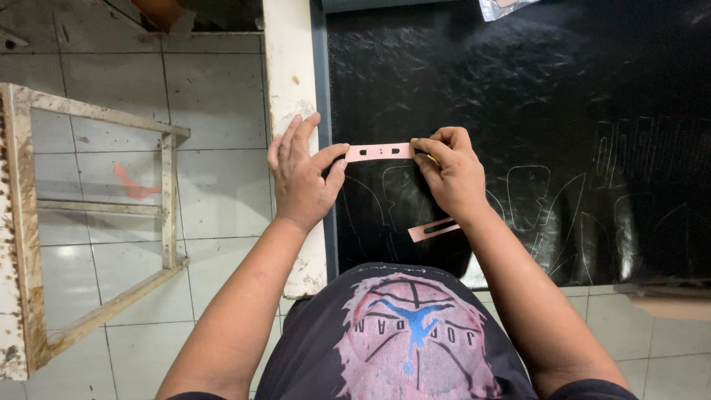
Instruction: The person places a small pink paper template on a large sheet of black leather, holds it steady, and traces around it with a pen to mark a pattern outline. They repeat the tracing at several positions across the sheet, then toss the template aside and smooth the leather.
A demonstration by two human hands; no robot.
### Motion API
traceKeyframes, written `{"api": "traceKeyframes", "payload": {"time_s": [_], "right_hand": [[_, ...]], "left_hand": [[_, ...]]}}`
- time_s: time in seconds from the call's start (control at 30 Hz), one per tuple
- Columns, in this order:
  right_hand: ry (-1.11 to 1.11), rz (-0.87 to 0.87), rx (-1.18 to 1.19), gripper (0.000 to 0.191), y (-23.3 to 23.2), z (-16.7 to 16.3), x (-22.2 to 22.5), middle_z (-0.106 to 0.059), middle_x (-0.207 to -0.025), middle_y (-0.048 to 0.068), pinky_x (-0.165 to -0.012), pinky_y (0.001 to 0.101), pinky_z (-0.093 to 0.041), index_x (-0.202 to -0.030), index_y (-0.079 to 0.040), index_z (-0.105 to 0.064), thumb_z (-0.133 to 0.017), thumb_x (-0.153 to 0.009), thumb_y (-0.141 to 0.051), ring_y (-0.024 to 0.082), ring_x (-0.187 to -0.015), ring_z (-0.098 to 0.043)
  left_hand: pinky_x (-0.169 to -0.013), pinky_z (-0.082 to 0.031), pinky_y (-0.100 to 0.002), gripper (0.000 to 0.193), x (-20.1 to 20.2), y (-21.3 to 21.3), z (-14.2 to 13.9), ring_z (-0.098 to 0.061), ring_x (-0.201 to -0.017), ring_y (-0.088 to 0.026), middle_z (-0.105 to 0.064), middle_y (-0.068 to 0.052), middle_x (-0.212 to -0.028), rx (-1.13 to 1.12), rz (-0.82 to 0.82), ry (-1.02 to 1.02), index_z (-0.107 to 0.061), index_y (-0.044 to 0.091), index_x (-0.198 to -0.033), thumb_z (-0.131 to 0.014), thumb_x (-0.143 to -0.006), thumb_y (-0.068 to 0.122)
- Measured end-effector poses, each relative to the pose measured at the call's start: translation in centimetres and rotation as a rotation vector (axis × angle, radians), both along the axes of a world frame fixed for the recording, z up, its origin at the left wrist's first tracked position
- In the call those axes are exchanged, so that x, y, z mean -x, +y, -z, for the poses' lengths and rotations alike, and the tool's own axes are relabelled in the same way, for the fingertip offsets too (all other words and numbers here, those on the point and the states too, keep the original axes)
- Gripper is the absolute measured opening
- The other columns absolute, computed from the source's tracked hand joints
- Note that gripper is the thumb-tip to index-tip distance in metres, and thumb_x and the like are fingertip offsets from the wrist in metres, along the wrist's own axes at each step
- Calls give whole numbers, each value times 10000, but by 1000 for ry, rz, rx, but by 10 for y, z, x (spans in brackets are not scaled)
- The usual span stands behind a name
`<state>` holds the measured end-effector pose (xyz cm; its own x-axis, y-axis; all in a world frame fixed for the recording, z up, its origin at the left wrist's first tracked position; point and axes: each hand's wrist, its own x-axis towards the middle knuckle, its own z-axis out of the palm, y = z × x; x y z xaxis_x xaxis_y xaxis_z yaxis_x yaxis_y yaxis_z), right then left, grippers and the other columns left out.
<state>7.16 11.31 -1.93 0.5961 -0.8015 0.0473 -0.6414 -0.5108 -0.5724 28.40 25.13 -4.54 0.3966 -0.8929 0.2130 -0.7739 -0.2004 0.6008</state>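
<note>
We hold a flat pink slotted template strip (pixel 379 152) against the black leather sheet (pixel 518 89), left hand (pixel 300 174) pinching one end, right hand (pixel 448 170) the other, perhaps gripping a pencil. Faint traced outlines lie right of it; a second pink strip (pixel 433 230) waits below.

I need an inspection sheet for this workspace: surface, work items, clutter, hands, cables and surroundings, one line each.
Surface: black sheet with a textured face and traced outlines, lying on a table with a worn white edge.
Work items: pink slotted strip held flat on the sheet at both ends.
Clutter: second pink strip lying near the right wrist; crumpled foil piece at the top edge.
Hands: left hand pinches the strip's left end; right hand presses its right end.
Cables: nothing seen.
Surroundings: tiled floor; worn wooden frame at left.
</note>
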Motion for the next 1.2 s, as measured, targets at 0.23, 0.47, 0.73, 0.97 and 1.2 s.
{"api": "traceKeyframes", "payload": {"time_s": [0.23,0.47,0.73,0.97,1.2], "right_hand": [[-6,-4,20,255,0,0,-2,-614,-1107,46,-714,316,-555,-1162,-159,-777,-773,-910,-122,166,-831,-669],[-17,-10,43,264,1,1,-3,-615,-1113,47,-714,315,-557,-1165,-162,-776,-771,-904,-120,169,-840,-671],[24,1,70,221,3,2,-7,-613,-1110,53,-697,325,-551,-1148,-161,-780,-787,-927,-170,175,-821,-662],[15,-6,80,223,1,5,-8,-613,-1102,51,-692,327,-550,-1149,-168,-782,-790,-926,-177,179,-813,-663],[10,-11,90,202,1,7,-8,-614,-1116,49,-693,323,-554,-1143,-169,-777,-788,-942,-189,173,-818,-666]], "left_hand": [[-1247,-155,-522,182,-1,1,1,-308,-1516,-343,-478,-117,-1532,17,0,-5,-792,233,-1082,-752,-905,239],[-1239,-166,-532,175,-1,0,2,-320,-1507,-347,-484,-120,-1524,30,-7,-3,-789,223,-1078,-744,-909,224],[-1266,-157,-525,255,-2,2,8,-325,-1534,-329,-489,-103,-1550,6,-12,-10,-793,234,-1114,-687,-913,118],[-1244,-156,-530,204,-6,0,8,-317,-1513,-339,-481,-106,-1531,14,-1,3,-781,241,-1097,-750,-895,238],[-1245,-155,-531,207,-6,1,8,-310,-1516,-334,-473,-105,-1536,5,-2,5,-782,235,-1097,-754,-892,242]]}}
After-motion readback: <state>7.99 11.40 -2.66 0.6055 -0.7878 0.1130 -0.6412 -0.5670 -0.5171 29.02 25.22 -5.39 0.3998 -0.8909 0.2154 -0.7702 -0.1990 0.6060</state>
